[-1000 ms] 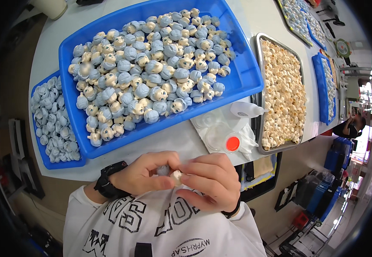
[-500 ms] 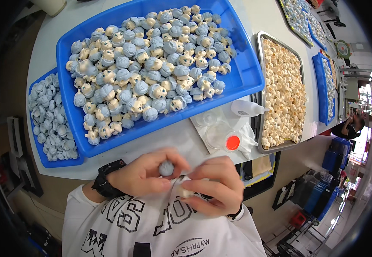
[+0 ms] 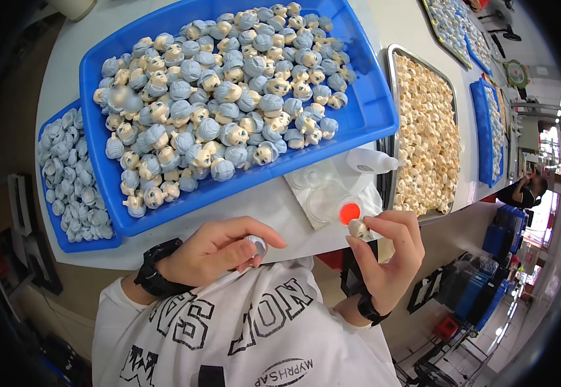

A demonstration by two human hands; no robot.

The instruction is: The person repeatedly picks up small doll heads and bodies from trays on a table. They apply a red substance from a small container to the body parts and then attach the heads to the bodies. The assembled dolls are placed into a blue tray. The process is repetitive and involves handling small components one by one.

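Note:
My left hand (image 3: 209, 251), above the table's near edge, has its fingers curled round a small light-blue doll hair piece (image 3: 256, 245). To the right, my right hand (image 3: 393, 248) pinches a small cream doll face piece (image 3: 359, 228) between thumb and fingers. That piece sits beside a small round pot with bright red contents (image 3: 349, 213), partly overlapping it in view; I cannot tell if they touch. A big blue tray (image 3: 367, 84) ahead holds many doll heads with blue hair.
At the left, a smaller blue tray (image 3: 90, 246) holds loose blue hair pieces. A metal tray (image 3: 392, 77) of cream pieces lies to the right. Between stand a white squeeze bottle (image 3: 371, 161) and a clear dish (image 3: 324, 201). Farther right, a person (image 3: 522, 193) is in the background.
My hands have moved apart. The right hand has gone right and forward with the face piece to the red pot; the left stays near its place with the hair piece.

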